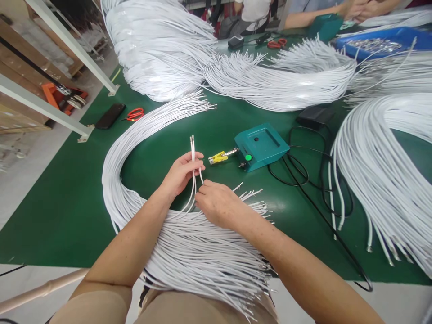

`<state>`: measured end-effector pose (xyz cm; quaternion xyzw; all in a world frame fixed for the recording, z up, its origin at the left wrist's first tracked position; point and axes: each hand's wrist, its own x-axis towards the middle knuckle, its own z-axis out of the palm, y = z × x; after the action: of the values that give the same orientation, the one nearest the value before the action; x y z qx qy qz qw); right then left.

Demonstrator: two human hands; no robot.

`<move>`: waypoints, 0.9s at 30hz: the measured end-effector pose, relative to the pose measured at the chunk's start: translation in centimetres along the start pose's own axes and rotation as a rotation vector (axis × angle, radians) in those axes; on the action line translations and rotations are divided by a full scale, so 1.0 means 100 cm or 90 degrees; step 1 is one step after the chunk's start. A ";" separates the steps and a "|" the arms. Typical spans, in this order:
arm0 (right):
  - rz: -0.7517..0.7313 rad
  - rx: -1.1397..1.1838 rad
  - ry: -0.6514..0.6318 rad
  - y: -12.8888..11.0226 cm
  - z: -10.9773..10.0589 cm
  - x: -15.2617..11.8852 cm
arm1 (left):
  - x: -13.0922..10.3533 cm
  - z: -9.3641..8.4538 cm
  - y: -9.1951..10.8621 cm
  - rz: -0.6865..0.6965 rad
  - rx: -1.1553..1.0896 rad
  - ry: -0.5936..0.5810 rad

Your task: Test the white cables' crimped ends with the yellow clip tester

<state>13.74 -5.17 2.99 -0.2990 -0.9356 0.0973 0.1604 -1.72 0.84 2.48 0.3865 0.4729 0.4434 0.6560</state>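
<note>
Between the thumb and fingers of my left hand (182, 173) are a few white cables (193, 150), their metal-tipped ends pointing up. My right hand (218, 204) is closed just below and to the right, pinching a white cable that runs up to the left fingers. Under both forearms lies a large bundle of white cables (205, 245), curving round to the left and away. A teal box (261, 146) with a green button stands right of my hands. From its side a yellow clip-like connector (218, 157) points toward my left hand.
Beyond lie big white cable bundles (280, 85), a blue tray (405, 38) of small metal parts, and red scissors (135, 114) beside a black phone (110, 116). Black cords (303, 189) loop right of the box. Another cable bundle (381, 148) fills the right. A co-worker's hands (367, 10) show across the table.
</note>
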 end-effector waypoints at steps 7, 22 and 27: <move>0.327 0.323 0.006 0.020 -0.026 0.001 | -0.003 0.005 -0.007 0.036 0.091 -0.034; 0.467 0.840 0.363 0.042 -0.029 0.012 | -0.016 0.031 -0.012 0.094 0.074 -0.120; 0.463 0.866 0.370 0.040 -0.027 0.012 | -0.016 0.031 -0.010 0.134 0.088 -0.090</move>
<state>15.88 -0.98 4.71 -0.4344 -0.4381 0.6073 0.5005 1.27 -1.27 2.80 0.5088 0.4116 0.4475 0.6094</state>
